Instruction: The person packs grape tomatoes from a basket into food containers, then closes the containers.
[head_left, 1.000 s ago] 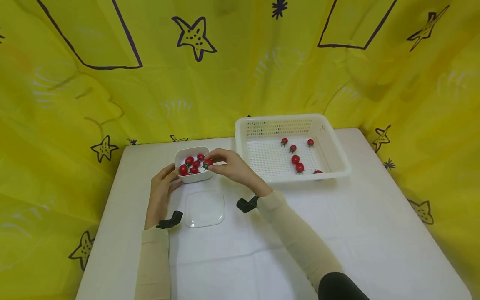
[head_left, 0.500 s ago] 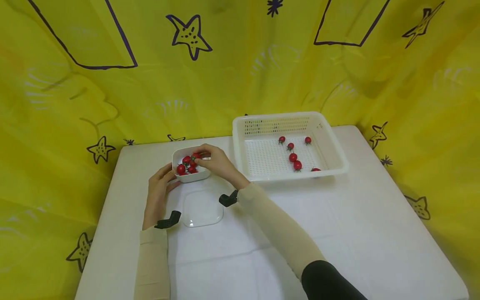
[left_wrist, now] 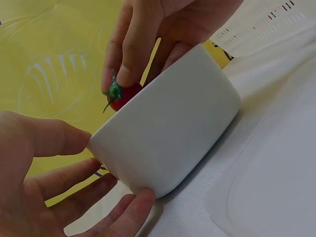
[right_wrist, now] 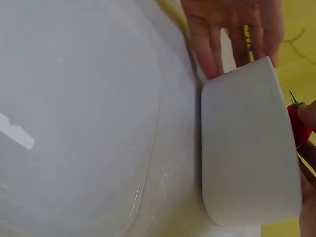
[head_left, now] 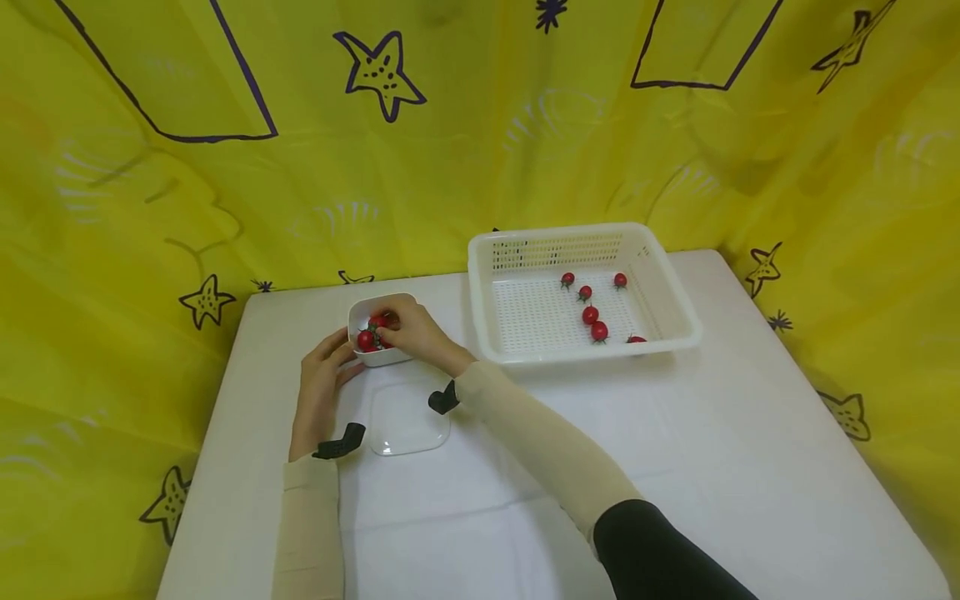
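Observation:
A small white bowl (head_left: 382,354) of cherry tomatoes stands on the white table. My left hand (head_left: 341,354) holds its left side, thumb near the rim and fingers round the lower corner (left_wrist: 123,212). From the right, my right hand (head_left: 384,325) reaches over the bowl (left_wrist: 168,133). Its fingertips pinch a red cherry tomato (left_wrist: 123,95) with a green stem just above the rim. That tomato (right_wrist: 296,126) peeks past the bowl's edge (right_wrist: 247,148) in the right wrist view. Most of the bowl's contents lie hidden under the right hand.
A clear plastic lid (head_left: 408,417) lies flat just in front of the bowl. A white perforated basket (head_left: 592,352) stands to the right and holds several loose cherry tomatoes (head_left: 590,315). Yellow cloth with star drawings hangs behind and beside the table.
My right hand has moved left from the bowl's right rim to over its middle, a tomato still pinched in its fingers. The left hand and the bowl have stayed put.

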The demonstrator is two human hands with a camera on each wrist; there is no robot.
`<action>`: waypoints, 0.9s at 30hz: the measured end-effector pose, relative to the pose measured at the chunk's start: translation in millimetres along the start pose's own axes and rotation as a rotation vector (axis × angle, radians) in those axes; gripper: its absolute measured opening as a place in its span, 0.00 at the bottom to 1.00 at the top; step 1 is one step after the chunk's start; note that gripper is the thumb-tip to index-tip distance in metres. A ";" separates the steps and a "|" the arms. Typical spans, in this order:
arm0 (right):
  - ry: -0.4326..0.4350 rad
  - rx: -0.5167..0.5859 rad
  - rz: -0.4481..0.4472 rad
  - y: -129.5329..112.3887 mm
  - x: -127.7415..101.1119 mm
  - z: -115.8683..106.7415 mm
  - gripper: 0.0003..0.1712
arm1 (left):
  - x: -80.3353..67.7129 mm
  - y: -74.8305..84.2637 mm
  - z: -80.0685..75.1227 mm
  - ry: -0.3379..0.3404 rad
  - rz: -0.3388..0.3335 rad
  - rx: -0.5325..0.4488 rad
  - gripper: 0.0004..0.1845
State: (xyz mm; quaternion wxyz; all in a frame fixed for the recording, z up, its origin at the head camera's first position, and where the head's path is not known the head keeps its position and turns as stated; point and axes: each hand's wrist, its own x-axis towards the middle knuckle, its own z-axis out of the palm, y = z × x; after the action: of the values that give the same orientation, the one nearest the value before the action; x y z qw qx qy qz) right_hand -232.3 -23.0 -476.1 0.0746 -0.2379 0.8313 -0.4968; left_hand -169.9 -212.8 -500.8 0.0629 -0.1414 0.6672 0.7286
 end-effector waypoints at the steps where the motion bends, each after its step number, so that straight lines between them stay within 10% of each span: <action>1: -0.002 -0.023 -0.018 -0.2 1.1 0.7 0.17 | 0.0 -0.2 -0.2 -0.001 -0.001 0.000 0.27; 27: 0.063 -0.381 0.106 -12.1 2.2 17.8 0.13 | -3.1 0.4 -0.3 0.002 -0.006 -0.013 0.27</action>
State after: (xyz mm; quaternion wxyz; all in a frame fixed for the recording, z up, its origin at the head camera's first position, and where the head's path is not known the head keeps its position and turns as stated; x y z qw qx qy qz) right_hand -223.9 -42.9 -474.2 0.0282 -0.1878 0.9235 -0.3333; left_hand -167.0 -212.8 -499.5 0.0633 -0.1445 0.6623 0.7325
